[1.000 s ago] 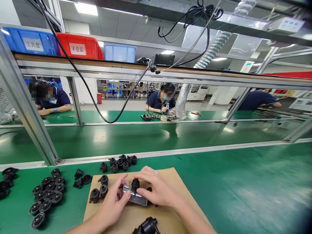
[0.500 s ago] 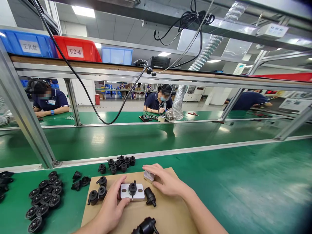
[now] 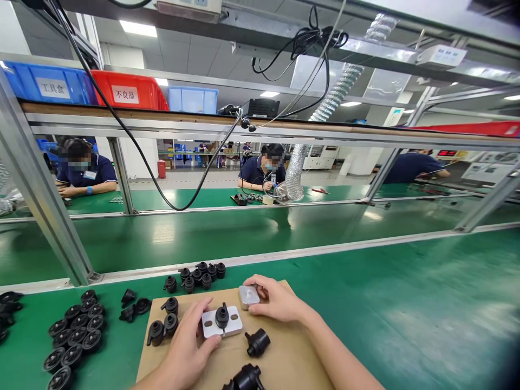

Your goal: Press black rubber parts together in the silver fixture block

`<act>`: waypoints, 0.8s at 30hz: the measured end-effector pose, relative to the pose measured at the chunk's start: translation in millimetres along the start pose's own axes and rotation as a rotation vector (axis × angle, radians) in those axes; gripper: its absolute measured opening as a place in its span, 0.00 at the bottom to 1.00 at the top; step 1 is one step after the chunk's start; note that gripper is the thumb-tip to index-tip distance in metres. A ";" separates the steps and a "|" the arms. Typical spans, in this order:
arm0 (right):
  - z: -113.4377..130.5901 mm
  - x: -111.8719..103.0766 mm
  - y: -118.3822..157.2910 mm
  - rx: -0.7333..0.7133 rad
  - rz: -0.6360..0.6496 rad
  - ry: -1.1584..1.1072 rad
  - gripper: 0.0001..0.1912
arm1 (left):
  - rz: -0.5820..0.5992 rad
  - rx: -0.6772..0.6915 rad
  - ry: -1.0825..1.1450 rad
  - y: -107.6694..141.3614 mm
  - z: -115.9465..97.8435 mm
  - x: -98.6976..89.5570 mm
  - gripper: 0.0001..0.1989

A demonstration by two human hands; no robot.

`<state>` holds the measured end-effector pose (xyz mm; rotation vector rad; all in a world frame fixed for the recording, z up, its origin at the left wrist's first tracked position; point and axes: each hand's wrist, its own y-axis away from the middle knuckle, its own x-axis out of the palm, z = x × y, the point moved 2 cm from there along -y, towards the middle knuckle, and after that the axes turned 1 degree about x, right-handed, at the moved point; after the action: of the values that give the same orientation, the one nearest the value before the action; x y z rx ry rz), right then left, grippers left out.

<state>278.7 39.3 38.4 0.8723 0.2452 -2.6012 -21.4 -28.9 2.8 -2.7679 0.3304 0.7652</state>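
My left hand [image 3: 190,341] grips the left end of a white slotted plate [image 3: 233,327], thumb at its front edge and fingers behind. A black spouted part [image 3: 222,315] sits upright in the plate's middle. To the right, my right hand [image 3: 280,299] has thumb and fingers around the right side of a small clear-grey block [image 3: 248,295] on the brown board [image 3: 284,352]. Between and below the hands a black cylindrical part [image 3: 257,343] lies on its side. Another black part [image 3: 246,378] lies at the bottom edge of the view.
Black spouted parts [image 3: 170,325] stand on the board's left, more [image 3: 197,275] behind it. Round black parts [image 3: 77,336] cover the green table [image 3: 385,303] at left. A metal post [image 3: 60,189] rises there. Co-workers sit beyond the frame.
The black cylindrical part between my hands has turned and now lies slightly lower and to the right. My right hand's fingers have closed in around the block, whose top shows more.
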 end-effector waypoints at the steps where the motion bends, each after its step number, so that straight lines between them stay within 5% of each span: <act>1: 4.3 3.8 -1.4 -0.010 -0.033 -0.020 0.24 | 0.005 0.000 0.002 -0.2 -0.4 0.2 0.36; 6: 41.1 34.5 -0.2 -0.150 -0.160 -0.129 0.24 | 0.014 -0.009 0.021 0.0 0.3 1.8 0.37; 11: 61.5 59.5 6.0 -0.234 -0.125 -0.120 0.26 | 0.006 0.021 0.063 -0.3 4.0 4.0 0.38; 20: 74.1 57.5 13.6 -0.307 0.009 -0.003 0.31 | 0.004 0.085 0.090 -2.4 9.0 8.0 0.37; 24: 76.8 58.4 16.9 -0.211 0.012 0.071 0.29 | -0.013 0.146 0.072 -7.1 28.2 14.0 0.38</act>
<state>201.2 -15.3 62.9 0.8871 0.5222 -2.4796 -21.0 -15.9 -26.7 -2.6617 0.3670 0.6144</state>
